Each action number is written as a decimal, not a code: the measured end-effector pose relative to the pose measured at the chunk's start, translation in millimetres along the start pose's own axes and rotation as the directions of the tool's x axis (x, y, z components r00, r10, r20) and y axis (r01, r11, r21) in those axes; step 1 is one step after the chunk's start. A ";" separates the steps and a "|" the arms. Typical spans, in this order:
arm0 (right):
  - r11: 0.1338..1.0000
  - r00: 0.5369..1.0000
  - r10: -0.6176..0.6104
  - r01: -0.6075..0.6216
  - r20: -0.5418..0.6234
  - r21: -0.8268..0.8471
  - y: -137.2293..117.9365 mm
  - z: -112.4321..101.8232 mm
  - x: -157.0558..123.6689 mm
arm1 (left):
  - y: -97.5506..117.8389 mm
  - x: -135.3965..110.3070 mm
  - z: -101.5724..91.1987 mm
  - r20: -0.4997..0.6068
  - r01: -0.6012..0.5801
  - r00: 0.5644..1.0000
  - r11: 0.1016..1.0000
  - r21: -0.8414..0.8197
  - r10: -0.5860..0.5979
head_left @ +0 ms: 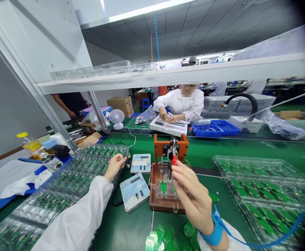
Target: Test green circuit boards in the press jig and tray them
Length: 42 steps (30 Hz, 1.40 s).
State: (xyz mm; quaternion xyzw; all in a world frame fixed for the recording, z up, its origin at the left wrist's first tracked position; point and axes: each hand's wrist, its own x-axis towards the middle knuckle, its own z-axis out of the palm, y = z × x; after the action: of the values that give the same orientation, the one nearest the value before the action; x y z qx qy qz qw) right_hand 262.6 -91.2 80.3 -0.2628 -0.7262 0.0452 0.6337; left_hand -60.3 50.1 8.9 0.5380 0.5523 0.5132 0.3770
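My right hand (191,197) is shut on the red handle of a toggle clamp (174,160), which is mounted on an orange test fixture (165,188). A small green circuit board (163,187) lies in the fixture's clear acrylic plate, partly hidden by my fingers. My left hand (117,166) is at the far edge of a clear plastic tray of green circuit boards (89,181), its fingers curled around something small that I cannot make out. Between my hands stand two pale blue digital meters (135,191).
A clear tray of green boards (264,191) lies to the right, and loose green boards (168,237) lie near my body. A shelf (168,75) runs overhead. Across the bench, a co-worker's hands (168,116) work at a white tray (169,124) beside blue bins (215,128).
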 end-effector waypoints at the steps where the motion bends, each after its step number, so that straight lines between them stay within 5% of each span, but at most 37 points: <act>1: 1.000 1.000 0.001 -0.001 -0.001 -0.002 0.0 0.1 -0.3 | -0.8 0.3 -0.1 0.002 0.004 1.000 1.000 -0.002 -0.004; 19: 0.995 0.996 -0.078 0.076 -0.035 -0.069 5.3 5.0 -4.9 | 0.0 -0.2 3.2 0.022 0.013 1.000 1.000 0.005 -0.013; 42: 0.999 1.000 0.005 -0.005 0.016 -0.036 6.8 -2.8 2.7 | -6.3 2.2 4.0 0.044 -0.012 0.999 0.998 0.056 0.009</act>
State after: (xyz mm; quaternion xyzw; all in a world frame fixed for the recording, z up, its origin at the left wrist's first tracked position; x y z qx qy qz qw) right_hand 267.3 -84.9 80.5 -0.2758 -0.7314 0.0359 0.6227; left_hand -58.1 53.6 2.3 0.5626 0.5553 0.4873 0.3710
